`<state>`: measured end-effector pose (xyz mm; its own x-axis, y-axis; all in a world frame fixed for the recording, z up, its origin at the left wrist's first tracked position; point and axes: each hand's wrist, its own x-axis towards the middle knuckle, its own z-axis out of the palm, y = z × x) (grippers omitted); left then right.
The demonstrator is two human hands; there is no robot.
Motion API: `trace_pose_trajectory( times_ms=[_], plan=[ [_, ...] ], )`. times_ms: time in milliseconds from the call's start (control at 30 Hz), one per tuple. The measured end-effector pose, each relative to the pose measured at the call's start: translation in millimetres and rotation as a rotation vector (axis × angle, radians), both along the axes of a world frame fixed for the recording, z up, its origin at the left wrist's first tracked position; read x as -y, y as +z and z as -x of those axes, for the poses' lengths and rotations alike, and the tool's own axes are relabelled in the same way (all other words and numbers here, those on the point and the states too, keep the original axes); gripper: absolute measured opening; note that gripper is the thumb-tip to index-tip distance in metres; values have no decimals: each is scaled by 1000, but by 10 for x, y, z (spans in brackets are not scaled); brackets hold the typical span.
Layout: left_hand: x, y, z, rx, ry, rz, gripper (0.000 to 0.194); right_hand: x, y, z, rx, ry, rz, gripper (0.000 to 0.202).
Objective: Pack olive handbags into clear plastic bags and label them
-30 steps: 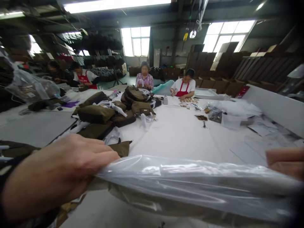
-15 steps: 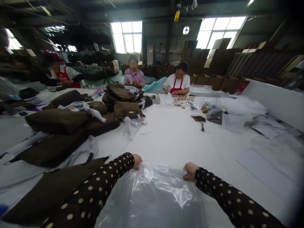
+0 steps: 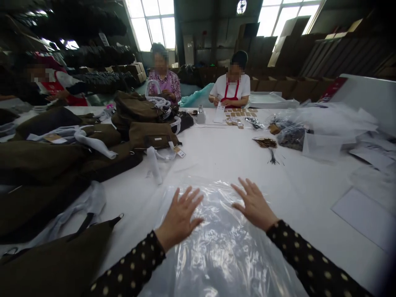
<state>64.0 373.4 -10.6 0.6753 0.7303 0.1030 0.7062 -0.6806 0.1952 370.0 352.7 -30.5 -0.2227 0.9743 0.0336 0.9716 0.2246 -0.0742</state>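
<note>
A large clear plastic bag [image 3: 213,247] lies spread flat on the white table [image 3: 213,154] in front of me, wrinkled and shiny. Over its left side, my left hand [image 3: 181,216] is open with fingers spread. My right hand [image 3: 255,204] is likewise open, fingers apart, over the bag's far right part. Neither hand grips anything; whether the palms press on the plastic I cannot tell. Left of my left arm lies a dark olive fabric bag [image 3: 62,260] with a metal ring at its corner.
More olive bags [image 3: 151,136] with wrapped straps are piled at the left. Hang tags [image 3: 264,142], black strings [image 3: 272,157] and plastic packaging [image 3: 328,123] lie at the right. White sheets [image 3: 361,216] rest nearer. Co-workers [image 3: 232,88] sit across the table.
Both hands have let go of the plastic bag's far edge and opened over it. The bag now lies flatter. The view has tilted down and come closer to the table.
</note>
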Motion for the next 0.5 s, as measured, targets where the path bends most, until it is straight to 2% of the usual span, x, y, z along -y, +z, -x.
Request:
trace_pose_trajectory(
  times_ms=[33,100,133,200,267,300,367,433,500],
  plan=[
    [186,-133,46,-16,-97,74,64,174,-120,64,7,95,18,59],
    [438,-385,129,-54,-157,235,68,466,-293,217,21,107,67,57],
    [496,-475,148,-59,-162,307,68,571,-313,324,10,90,54,59],
    [499,-549,116,-23,-112,411,65,714,-193,646,-73,129,-58,70],
    [423,-496,0,62,62,455,56,831,72,1126,-231,345,-210,82],
    [379,-444,-71,110,200,454,52,905,214,1405,-313,485,-264,85],
    [319,-329,-188,168,463,418,45,1104,451,1964,-470,682,-345,74],
    [323,-231,-210,201,658,400,43,1368,612,2420,-632,723,-369,58],
    [399,-155,-117,238,811,431,39,1677,772,2703,-793,715,-308,51]
  ],
)
